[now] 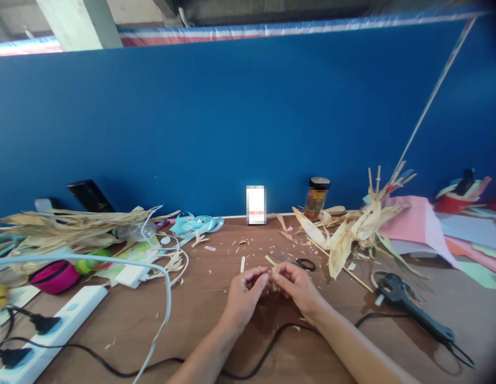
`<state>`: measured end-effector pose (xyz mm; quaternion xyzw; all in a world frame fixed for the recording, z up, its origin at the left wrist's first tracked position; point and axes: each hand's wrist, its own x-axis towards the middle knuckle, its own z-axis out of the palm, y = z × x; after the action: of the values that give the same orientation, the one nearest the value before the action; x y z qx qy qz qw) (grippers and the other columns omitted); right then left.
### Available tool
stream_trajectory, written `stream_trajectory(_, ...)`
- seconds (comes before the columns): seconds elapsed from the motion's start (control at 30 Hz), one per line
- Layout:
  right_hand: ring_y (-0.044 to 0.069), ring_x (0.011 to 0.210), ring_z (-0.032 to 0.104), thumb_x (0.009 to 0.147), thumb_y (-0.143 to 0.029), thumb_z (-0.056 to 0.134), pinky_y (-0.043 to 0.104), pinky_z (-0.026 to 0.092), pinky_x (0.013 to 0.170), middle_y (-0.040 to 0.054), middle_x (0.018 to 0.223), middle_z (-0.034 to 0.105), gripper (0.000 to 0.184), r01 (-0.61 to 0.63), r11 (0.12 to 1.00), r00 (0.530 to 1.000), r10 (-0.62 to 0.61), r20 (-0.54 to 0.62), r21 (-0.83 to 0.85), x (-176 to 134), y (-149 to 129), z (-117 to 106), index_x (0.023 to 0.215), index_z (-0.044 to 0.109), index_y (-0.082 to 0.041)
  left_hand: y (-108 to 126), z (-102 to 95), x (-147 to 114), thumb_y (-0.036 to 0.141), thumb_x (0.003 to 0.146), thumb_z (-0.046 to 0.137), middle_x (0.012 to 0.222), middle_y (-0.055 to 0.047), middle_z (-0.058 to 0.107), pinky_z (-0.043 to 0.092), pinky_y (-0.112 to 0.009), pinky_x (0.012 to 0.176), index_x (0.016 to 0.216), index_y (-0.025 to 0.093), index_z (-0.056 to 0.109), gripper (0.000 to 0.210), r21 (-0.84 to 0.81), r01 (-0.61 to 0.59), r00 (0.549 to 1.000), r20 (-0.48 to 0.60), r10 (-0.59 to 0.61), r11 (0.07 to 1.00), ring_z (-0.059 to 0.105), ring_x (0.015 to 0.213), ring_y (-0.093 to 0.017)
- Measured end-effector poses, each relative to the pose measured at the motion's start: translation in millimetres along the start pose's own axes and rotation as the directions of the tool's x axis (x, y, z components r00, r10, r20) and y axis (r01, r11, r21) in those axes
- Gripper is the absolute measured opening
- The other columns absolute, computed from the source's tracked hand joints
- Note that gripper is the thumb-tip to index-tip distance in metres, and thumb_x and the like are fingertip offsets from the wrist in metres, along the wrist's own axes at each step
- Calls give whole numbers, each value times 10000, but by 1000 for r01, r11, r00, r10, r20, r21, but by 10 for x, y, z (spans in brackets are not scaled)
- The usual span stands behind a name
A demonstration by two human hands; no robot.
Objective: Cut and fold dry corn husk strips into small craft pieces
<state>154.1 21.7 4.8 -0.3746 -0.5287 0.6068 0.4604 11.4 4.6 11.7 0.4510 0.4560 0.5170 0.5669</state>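
My left hand [248, 294] and my right hand [299, 290] meet fingertip to fingertip just above the table. Both are closed in a pinch around a small, pale corn husk strip [271, 260], whose end sticks up by the right fingers. The rest of the strip is mostly hidden by the fingers. Just behind my right hand lies a pair of scissors [306, 264] with dark handles. A narrow cut piece of husk [242, 264] rests on the table beyond my left hand, among many scattered scraps.
Corn husks lie in a bundle [352, 234] at right and a pile [72, 226] at left. A glue gun [416, 309] is at right, its black cord [272, 346] crossing in front. Around stand a jar [317, 200], blue ribbon [198, 224], a power strip [68, 325] and a white cable [168, 298].
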Motion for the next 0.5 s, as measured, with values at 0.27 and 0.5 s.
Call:
stream_trajectory(0.27,43,452,398,697,-298,634,134,197,397,-49,613,545,330,-146,972,971,105,213,186,-71,-50,23,854,355,-220,60,-35,-28,307,710,606,629,-6,534,302,-179,484,903,128,637,265,-170,154,949,299,-98,973,416,520,-58)
stream_trajectory(0.5,37,452,396,672,-317,648,134,198,401,-34,617,549,325,-180,962,954,120,276,204,-97,-81,23,813,379,-203,57,-56,-38,291,682,638,569,12,484,271,-179,480,710,108,617,186,-223,231,926,348,-145,947,396,488,-46)
